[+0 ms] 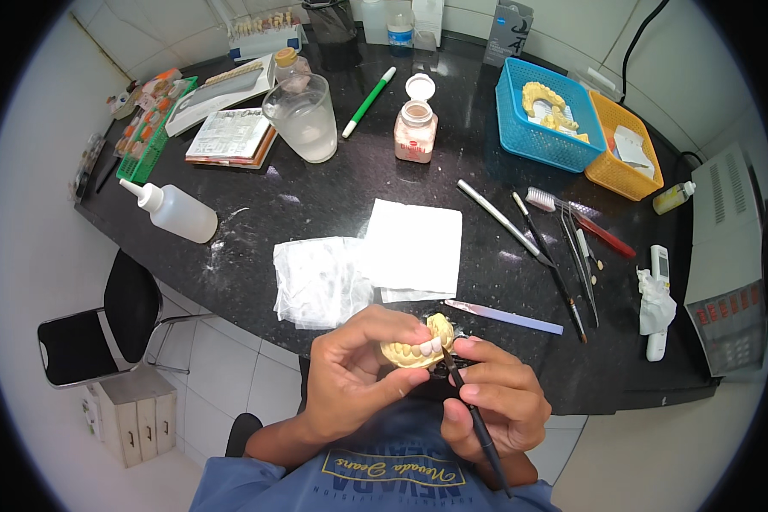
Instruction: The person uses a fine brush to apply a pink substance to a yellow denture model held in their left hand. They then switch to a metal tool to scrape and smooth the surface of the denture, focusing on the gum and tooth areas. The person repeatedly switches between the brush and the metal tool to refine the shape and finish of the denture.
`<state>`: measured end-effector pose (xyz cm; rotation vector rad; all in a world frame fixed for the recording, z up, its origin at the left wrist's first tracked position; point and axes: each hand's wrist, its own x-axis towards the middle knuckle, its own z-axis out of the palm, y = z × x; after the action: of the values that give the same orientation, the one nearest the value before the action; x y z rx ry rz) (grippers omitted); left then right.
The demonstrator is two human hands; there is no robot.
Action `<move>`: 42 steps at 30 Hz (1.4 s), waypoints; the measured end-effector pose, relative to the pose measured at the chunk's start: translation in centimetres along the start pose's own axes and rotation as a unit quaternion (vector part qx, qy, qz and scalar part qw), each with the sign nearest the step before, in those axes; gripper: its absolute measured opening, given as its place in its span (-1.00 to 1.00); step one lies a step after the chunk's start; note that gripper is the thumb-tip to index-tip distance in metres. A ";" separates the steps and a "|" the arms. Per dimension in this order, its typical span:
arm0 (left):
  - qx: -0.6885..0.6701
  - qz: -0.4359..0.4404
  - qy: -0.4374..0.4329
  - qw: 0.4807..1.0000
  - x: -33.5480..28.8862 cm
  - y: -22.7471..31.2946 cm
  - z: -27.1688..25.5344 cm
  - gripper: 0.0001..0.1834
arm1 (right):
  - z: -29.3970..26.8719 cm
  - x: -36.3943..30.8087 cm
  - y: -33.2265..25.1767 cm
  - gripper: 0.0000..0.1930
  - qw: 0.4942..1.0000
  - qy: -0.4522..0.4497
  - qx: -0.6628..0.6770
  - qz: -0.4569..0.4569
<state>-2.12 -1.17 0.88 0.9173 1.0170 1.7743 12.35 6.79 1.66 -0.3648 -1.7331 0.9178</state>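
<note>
My left hand (346,367) is closed around a yellow dental cast (404,355), thumb below and fingers over its top. A few white teeth (432,347) stand out against the yellow ones along its arch. In my right hand (503,399) a slim black-handled tool (485,435) is gripped like a pen. Its narrow dark tip points up at the cast, at or very close to the white teeth; whether it is a brush or a blade I cannot make out. Just beyond the hands lie a lilac nail file (512,317) and two white sheets, one crumpled (320,282), one flat (416,247).
A pink powder bottle (416,135), a glass (305,119) and a squeeze bottle (179,213) stand farther back. Brushes, tweezers (578,264) and a toothbrush (584,218) lie at right. Behind them are blue (550,151) and yellow baskets (627,175); a grey machine (725,264) bounds the right side.
</note>
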 end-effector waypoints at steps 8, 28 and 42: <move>0.029 0.008 0.001 1.000 0.1 -0.2 -0.1 -0.61 | 0.3 -0.3 0.2 -0.83 1.000 0.013 -0.007 0.004; 0.033 0.007 0.006 0.999 0.0 -0.2 0.0 -0.61 | 0.2 -0.4 0.1 -0.81 1.000 0.008 0.003 0.019; 0.041 0.009 0.010 0.999 0.0 -0.1 0.1 -0.60 | 0.2 -0.3 0.1 -0.81 1.000 0.009 -0.002 0.018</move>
<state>-2.01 -1.09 0.84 0.9643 1.1037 1.7702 12.25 6.57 1.36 -0.4065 -1.7175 0.9348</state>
